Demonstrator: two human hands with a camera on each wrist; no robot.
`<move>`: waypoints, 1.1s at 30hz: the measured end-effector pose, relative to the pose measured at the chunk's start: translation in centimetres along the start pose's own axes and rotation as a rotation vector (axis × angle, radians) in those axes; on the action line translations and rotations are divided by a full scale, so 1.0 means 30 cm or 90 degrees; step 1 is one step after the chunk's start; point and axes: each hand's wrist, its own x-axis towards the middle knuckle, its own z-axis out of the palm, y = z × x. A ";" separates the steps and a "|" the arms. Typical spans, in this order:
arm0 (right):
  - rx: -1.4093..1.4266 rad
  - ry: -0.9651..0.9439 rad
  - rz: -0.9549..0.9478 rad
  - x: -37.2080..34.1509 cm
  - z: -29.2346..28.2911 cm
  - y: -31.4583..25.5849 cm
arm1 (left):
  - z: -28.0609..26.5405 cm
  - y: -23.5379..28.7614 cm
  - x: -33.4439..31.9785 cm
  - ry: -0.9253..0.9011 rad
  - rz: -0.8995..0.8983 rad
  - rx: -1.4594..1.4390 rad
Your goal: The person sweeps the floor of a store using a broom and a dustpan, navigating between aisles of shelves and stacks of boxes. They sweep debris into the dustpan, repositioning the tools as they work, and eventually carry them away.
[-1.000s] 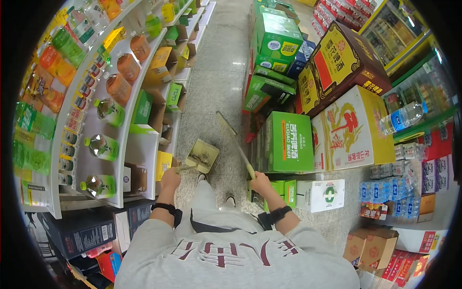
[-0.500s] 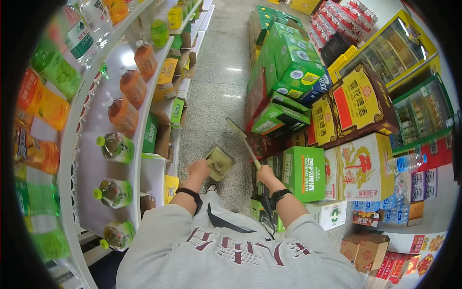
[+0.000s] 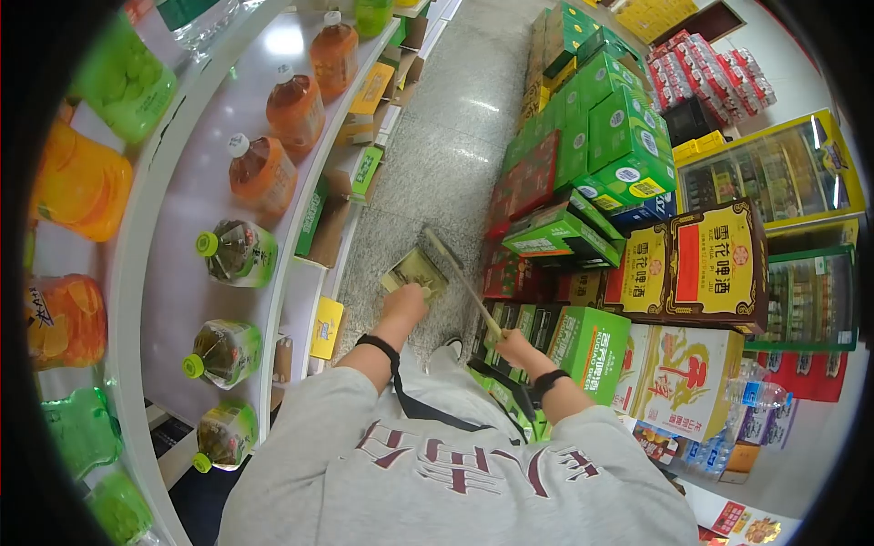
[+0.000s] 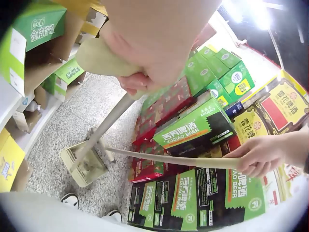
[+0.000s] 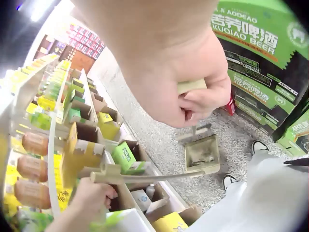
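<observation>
My left hand (image 3: 406, 306) grips the end of a long-handled dustpan (image 4: 94, 175). The pan is pale and squarish, low over the speckled floor, with dark scraps (image 5: 205, 160) inside. Around the pale handle of a broom (image 3: 466, 289) curl the fingers of my right hand (image 3: 515, 348). That handle slants down and away, and the narrow broom head (image 5: 194, 133) is just beyond the dustpan's far side. In the left wrist view the broom handle runs across toward the pan, with the right hand (image 4: 260, 155) at its upper end.
On the left run shelves (image 3: 196, 150) of bottled drinks, with opened cartons (image 5: 83, 150) lower down. Stacked beer boxes (image 3: 587, 350) line the right side of the aisle floor (image 3: 437, 118). Farther right stands a glass-fronted cabinet (image 3: 774, 177). My shoes (image 4: 70, 199) are close to the dustpan.
The head view has turned and moved, so the shelves look nearer and the boxes sit farther right. The left hand has moved forward and to the right with the dustpan. Both hands keep their grips.
</observation>
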 end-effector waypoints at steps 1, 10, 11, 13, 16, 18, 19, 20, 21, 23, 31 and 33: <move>0.079 -0.032 0.019 -0.033 -0.045 0.004 | 0.001 0.000 0.002 0.000 -0.001 -0.001; -0.105 0.114 -0.151 0.140 -0.130 0.109 | -0.001 0.023 0.007 -0.011 -0.033 -0.006; -0.223 0.106 -0.149 0.174 -0.096 0.064 | -0.005 0.024 0.009 -0.020 -0.030 0.001; -0.341 0.097 -0.149 0.258 -0.034 0.013 | -0.007 0.021 0.011 -0.028 -0.029 0.009; -0.789 -0.115 -0.200 0.256 0.006 -0.021 | 0.002 0.005 -0.001 -0.023 -0.018 0.011; -0.017 -0.064 -0.015 -0.057 -0.111 -0.159 | -0.011 0.013 0.000 0.004 -0.003 -0.002; 0.245 -0.137 0.003 -0.020 -0.113 -0.073 | -0.017 0.017 0.000 0.004 -0.001 0.000; 0.352 -0.137 0.019 0.010 -0.121 0.014 | -0.018 0.019 -0.003 0.011 0.000 0.003; 0.411 -0.150 0.011 -0.033 -0.156 0.033 | -0.019 0.017 -0.006 0.017 0.000 0.004; 0.448 -0.137 0.020 -0.058 -0.192 0.101 | -0.027 0.002 0.007 0.034 0.002 -0.011; 0.067 0.119 -0.164 -0.055 -0.193 -0.063 | -0.087 -0.129 0.023 0.093 -0.049 -0.072; -0.061 0.229 -0.254 0.107 -0.166 -0.073 | -0.077 -0.136 0.036 0.094 -0.099 -0.080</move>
